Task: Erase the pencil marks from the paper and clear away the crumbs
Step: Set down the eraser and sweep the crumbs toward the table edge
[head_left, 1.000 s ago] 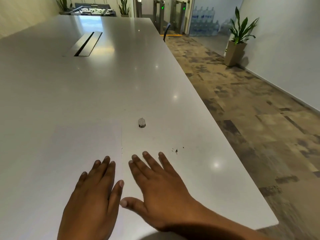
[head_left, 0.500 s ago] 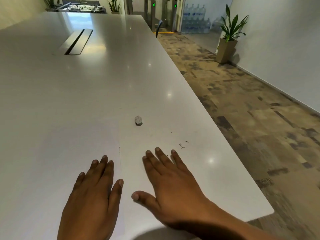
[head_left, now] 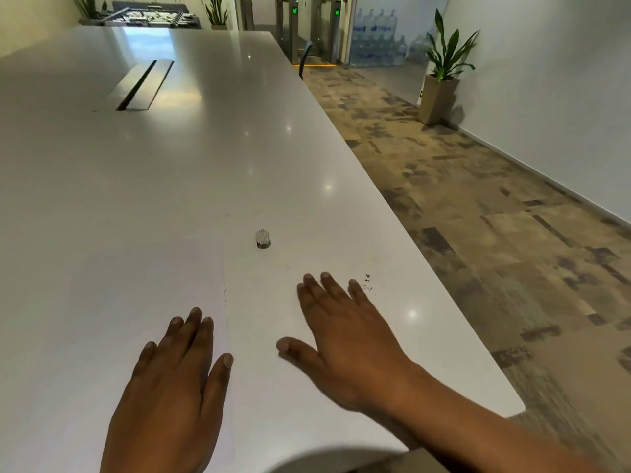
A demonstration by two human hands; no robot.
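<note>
A white sheet of paper lies on the white table, its right edge running down near the middle of the view. My left hand rests flat on the paper's right part, fingers straight. My right hand lies flat on the bare table to the right of the paper, fingers spread. Dark eraser crumbs are scattered just beyond my right fingertips. A small grey-white eraser lies on the table farther ahead, apart from both hands.
The long white table has a cable slot far ahead on the left. Its right edge drops to a patterned carpet floor. A potted plant stands by the right wall.
My right hand has slid to the right across the table, and the crumbs have moved right ahead of its fingertips. My left hand stays flat on the paper.
</note>
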